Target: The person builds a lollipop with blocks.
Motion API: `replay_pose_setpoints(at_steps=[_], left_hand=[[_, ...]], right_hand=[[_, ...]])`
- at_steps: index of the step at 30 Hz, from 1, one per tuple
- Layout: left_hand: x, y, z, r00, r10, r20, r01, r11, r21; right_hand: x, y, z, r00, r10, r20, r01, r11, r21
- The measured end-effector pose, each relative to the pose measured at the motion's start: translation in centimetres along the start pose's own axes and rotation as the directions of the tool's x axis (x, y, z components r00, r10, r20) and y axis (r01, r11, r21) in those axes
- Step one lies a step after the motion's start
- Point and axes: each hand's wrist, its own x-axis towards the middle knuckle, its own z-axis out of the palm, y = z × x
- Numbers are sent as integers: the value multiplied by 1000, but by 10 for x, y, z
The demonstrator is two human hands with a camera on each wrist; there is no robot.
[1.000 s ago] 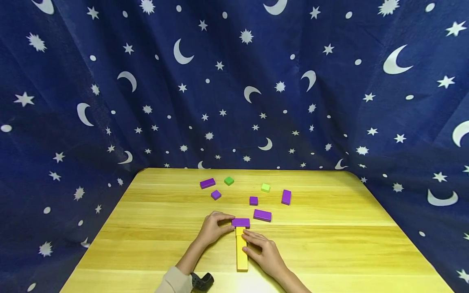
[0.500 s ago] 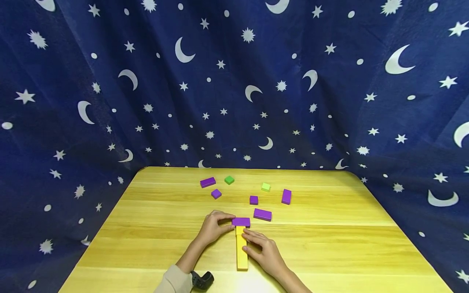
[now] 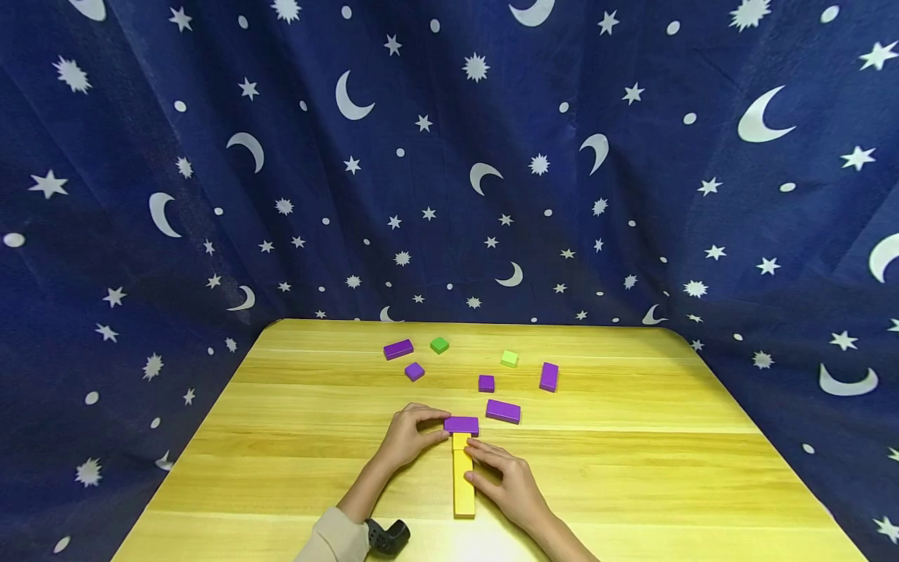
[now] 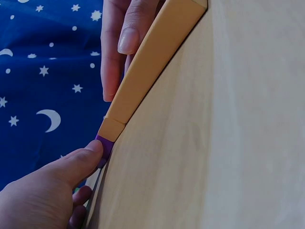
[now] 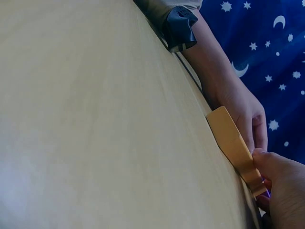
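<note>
In the head view a purple block [image 3: 461, 425] lies crosswise against the far end of a yellow row, forming a T. My left hand [image 3: 410, 439] pinches its left end, index finger at the far edge and thumb [image 4: 93, 149] at the near one. The row is a small yellow block [image 3: 460, 441] followed by a long yellow block [image 3: 463, 488] pointing towards me. My right hand [image 3: 509, 484] rests along the row's right side, its fingertips by the small block and its thumb [image 5: 264, 160] at the long one.
Beyond the hands lie loose purple blocks, among them an oblong one [image 3: 503, 411] and a square one [image 3: 486, 383]. Farther back are a green block [image 3: 438, 345] and a lime block [image 3: 509, 358]. A black wrist device [image 3: 389, 538] sits by the left sleeve. A starry curtain [image 3: 449, 156] hangs behind the table.
</note>
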Motion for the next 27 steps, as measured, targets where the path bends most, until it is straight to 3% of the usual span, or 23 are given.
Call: replay_pose_setpoints(at_steps=[9, 14, 17, 20, 23, 27], left_hand=[[0, 0, 0, 1000, 15, -4, -15, 1000, -9], [4, -3, -5, 1000, 16, -9, -17, 992, -127], [12, -4, -13, 997, -32, -77, 18, 983, -184], [24, -6, -22, 970, -110, -215, 71, 981, -183], [37, -12, -30, 921, -197, -336, 150, 976, -159], [48, -25, -35, 874, -298, -383, 285, 954, -92]], right_hand=[[1, -2, -1, 1000, 15, 6, -15, 1000, 8], [1, -3, -2, 1000, 0, -1, 0, 1000, 2], [0, -2, -2, 1000, 2, -2, -2, 1000, 4], [0, -1, -1, 1000, 11, 2, -11, 1000, 12], [-1, -1, 0, 1000, 16, 4, -16, 1000, 15], [-1, -1, 1, 1000, 17, 8, -17, 1000, 21]])
